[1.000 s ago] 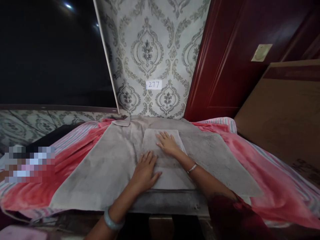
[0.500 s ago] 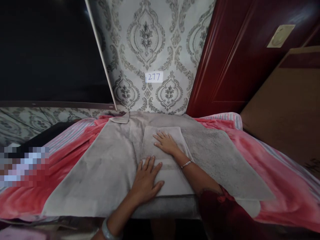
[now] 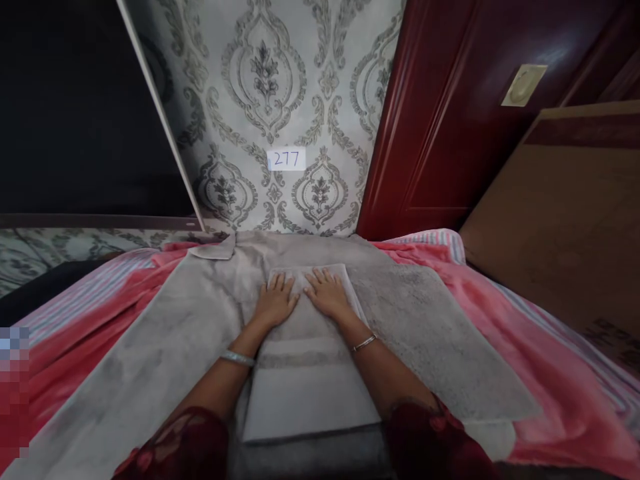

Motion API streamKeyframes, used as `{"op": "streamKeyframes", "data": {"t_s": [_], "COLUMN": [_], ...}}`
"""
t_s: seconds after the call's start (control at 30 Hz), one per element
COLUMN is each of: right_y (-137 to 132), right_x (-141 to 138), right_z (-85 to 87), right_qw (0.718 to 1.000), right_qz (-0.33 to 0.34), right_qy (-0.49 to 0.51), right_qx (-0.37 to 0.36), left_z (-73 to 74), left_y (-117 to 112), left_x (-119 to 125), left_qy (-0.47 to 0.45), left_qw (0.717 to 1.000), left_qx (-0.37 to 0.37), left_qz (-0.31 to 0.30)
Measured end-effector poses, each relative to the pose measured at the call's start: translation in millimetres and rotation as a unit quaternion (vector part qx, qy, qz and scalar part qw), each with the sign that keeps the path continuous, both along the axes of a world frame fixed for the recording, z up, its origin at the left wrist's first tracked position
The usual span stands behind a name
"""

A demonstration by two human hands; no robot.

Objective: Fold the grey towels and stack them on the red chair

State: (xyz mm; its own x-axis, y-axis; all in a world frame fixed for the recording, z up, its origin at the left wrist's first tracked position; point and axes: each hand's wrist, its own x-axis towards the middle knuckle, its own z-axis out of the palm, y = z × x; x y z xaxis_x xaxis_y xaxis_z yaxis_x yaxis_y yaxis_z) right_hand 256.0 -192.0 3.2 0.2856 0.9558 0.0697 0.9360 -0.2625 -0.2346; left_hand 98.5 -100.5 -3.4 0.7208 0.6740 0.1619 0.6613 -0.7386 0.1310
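A light grey folded towel lies lengthwise in front of me, with a darker band across it. Near its far left corner, my left hand rests flat with the fingers spread. My right hand presses flat on the far right part of the same towel, fingers also apart. Neither hand grips anything. Beneath the towel spreads a larger grey cloth, smooth on the left and with a rougher, darker part on the right. One far left corner of that cloth is folded over.
A red and pink blanket with a striped underside shows on both sides. Behind stand a patterned wall with a paper label reading 277, a dark screen at left, a dark red door panel and a cardboard box at right.
My left hand has moved forward from the towel's near left side to its far end, beside my right hand. My right hand stays flat on the towel. The view has shifted slightly right.
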Motion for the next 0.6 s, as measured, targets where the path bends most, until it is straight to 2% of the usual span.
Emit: {"op": "streamKeyframes", "data": {"t_s": [0.13,0.23,0.33,0.47,0.6], "right_y": [0,-5,-9,-10,-13], "right_x": [21,42,55,56,49], "right_z": [-4.4,-6.6,-11.2,-14.9,-6.0], "right_qw": [0.998,0.994,0.993,0.992,0.992], "right_qz": [-0.062,-0.104,-0.115,-0.122,-0.125], "right_qy": [0.005,0.005,0.003,0.002,-0.001], "right_qx": [-0.012,-0.027,-0.030,-0.027,-0.030], "left_z": [-14.1,-13.7,-12.7,-14.6,-12.2], "left_y": [5,7,9,11,10], "left_x": [-6,-7,-6,-5,-4], "left_qy": [-0.012,-0.015,-0.012,-0.020,-0.034], "left_qw": [1.000,1.000,1.000,0.999,0.999], "left_qx": [-0.002,-0.008,-0.013,-0.024,-0.033], "left_qz": [-0.017,-0.020,-0.021,-0.025,-0.026]}}
